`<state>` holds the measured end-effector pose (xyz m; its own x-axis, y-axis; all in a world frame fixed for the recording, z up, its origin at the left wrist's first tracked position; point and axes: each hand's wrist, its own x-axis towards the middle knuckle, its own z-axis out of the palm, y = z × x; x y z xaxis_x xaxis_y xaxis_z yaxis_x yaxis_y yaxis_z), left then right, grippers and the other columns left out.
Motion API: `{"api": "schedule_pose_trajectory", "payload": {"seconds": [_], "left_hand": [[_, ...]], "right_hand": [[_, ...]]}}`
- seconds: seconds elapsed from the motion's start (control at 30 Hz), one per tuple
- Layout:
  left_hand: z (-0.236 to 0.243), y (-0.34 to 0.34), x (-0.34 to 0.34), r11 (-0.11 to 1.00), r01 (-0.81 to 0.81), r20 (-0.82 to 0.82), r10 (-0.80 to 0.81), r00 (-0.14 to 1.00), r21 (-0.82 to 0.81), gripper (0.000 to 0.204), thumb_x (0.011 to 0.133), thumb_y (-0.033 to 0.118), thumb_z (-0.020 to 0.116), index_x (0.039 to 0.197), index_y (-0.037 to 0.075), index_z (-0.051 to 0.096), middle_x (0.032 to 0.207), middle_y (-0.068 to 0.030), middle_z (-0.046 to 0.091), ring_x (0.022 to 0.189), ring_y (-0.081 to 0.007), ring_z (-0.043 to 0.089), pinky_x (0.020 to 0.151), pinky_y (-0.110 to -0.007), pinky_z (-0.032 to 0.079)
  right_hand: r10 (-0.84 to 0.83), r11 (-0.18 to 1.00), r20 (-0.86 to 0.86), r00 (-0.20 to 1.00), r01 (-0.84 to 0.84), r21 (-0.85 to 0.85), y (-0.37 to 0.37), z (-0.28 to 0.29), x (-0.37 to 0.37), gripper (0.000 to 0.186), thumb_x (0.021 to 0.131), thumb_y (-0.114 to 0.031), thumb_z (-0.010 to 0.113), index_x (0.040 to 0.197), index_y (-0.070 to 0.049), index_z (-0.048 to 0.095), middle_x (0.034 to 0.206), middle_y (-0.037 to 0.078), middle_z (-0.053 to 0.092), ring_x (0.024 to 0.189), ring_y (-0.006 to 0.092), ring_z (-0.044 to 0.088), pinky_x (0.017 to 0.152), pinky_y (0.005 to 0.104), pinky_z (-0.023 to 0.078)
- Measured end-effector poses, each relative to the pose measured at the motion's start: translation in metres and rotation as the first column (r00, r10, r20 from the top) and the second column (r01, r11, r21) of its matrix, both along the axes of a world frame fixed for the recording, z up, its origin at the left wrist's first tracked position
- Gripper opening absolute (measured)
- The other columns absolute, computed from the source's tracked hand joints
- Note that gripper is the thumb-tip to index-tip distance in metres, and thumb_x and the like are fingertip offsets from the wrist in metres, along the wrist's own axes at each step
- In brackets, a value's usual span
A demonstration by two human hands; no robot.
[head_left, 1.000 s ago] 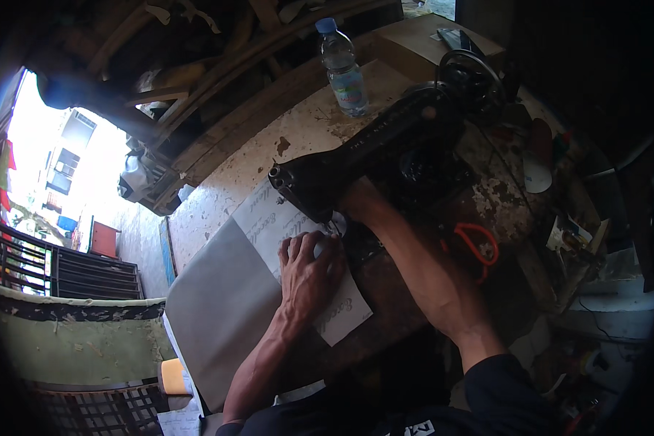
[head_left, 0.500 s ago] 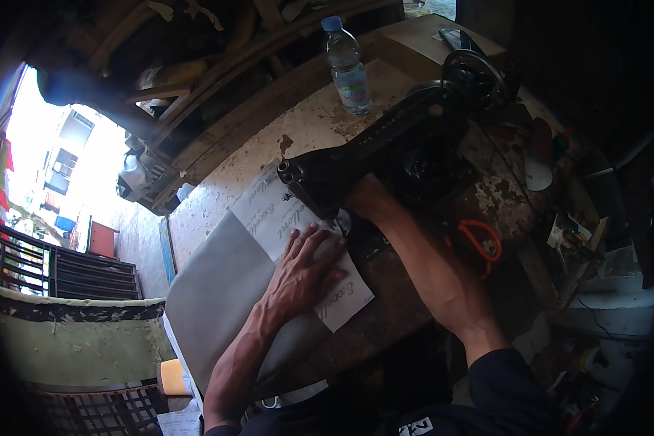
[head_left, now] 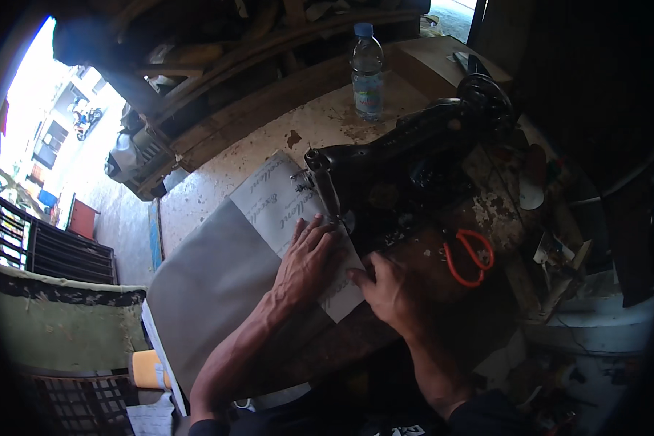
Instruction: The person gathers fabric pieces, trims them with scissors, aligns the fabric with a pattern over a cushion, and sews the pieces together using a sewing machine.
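A black sewing machine (head_left: 407, 149) stands on a worn table, its needle end over a white printed sheet (head_left: 269, 198). This sheet lies on a larger piece of smooth grey material (head_left: 211, 254). My left hand (head_left: 309, 256) rests flat on the white sheet, fingers stretched toward the needle area. At the sheet's right edge, my right hand (head_left: 389, 291) is closed, with thumb and forefinger at the edge; its other fingers are curled out of sight. Scissors with orange handles (head_left: 469, 258) lie to the right of that hand, their blades lost in shadow.
A water bottle with a blue cap (head_left: 368, 73) stands behind the machine, beside a cardboard box (head_left: 443, 62). Wooden clutter rises along the back. At the right lie a sandal-shaped piece (head_left: 532, 182) and a small wooden tray (head_left: 559, 283).
My right hand has drawn back from behind the machine's needle end to the sheet's near right edge. My left hand stays flat on the sheet. The whole view has shifted somewhat.
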<state>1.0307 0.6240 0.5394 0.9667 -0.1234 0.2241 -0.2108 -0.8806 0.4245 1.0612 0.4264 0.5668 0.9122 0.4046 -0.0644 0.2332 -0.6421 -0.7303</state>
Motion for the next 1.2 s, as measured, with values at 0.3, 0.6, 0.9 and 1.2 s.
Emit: {"api": "schedule_pose_trajectory", "payload": {"seconds": [0.3,0.6,0.9,1.2], "left_hand": [[0.014,0.000,-0.005,0.988,0.064,-0.044,-0.058,0.997,0.143,0.044,0.095,0.025,0.065,0.137,0.012,0.063,0.146,-0.0126,0.054,0.148,-0.0343,0.038,0.121,-0.067,0.017],[0.019,0.005,-0.005,0.990,0.054,-0.038,-0.049,0.998,0.134,0.045,0.089,0.018,0.068,0.133,0.012,0.066,0.144,-0.0152,0.052,0.144,-0.0344,0.043,0.118,-0.069,0.024],[0.005,0.002,0.000,1.000,0.012,0.037,-0.013,0.999,0.023,0.041,0.089,0.011,0.069,0.130,0.013,0.067,0.139,-0.0159,0.053,0.141,-0.0372,0.045,0.118,-0.069,0.023],[0.034,0.033,-0.009,0.994,0.110,0.007,-0.111,0.994,0.022,0.038,0.088,0.013,0.062,0.125,0.013,0.072,0.136,-0.0086,0.063,0.148,-0.0355,0.037,0.123,-0.066,0.012]], "right_hand": [[-0.011,0.974,-0.195,0.981,0.054,0.218,-0.011,-0.025,0.011,0.030,0.096,-0.028,0.070,0.093,0.001,0.068,0.074,0.010,0.068,0.067,0.0174,0.063,0.066,0.0350,0.049],[0.065,0.926,-0.393,0.917,0.092,0.367,-0.003,-0.023,0.004,0.022,0.098,-0.021,0.069,0.104,0.001,0.068,0.071,0.004,0.065,0.052,0.0062,0.050,0.048,0.0267,0.039],[0.086,0.871,-0.381,0.921,0.116,0.477,-0.011,-0.019,0.010,0.023,0.102,-0.011,0.059,0.118,0.001,0.069,0.083,0.002,0.066,0.079,0.0072,0.060,0.074,0.0264,0.050],[0.110,0.943,0.259,0.959,-0.183,0.278,-0.009,-0.015,-0.003,0.027,0.083,-0.002,0.066,0.110,-0.006,0.071,0.114,0.010,0.068,0.092,0.0302,0.065,0.083,0.0387,0.054]]}}
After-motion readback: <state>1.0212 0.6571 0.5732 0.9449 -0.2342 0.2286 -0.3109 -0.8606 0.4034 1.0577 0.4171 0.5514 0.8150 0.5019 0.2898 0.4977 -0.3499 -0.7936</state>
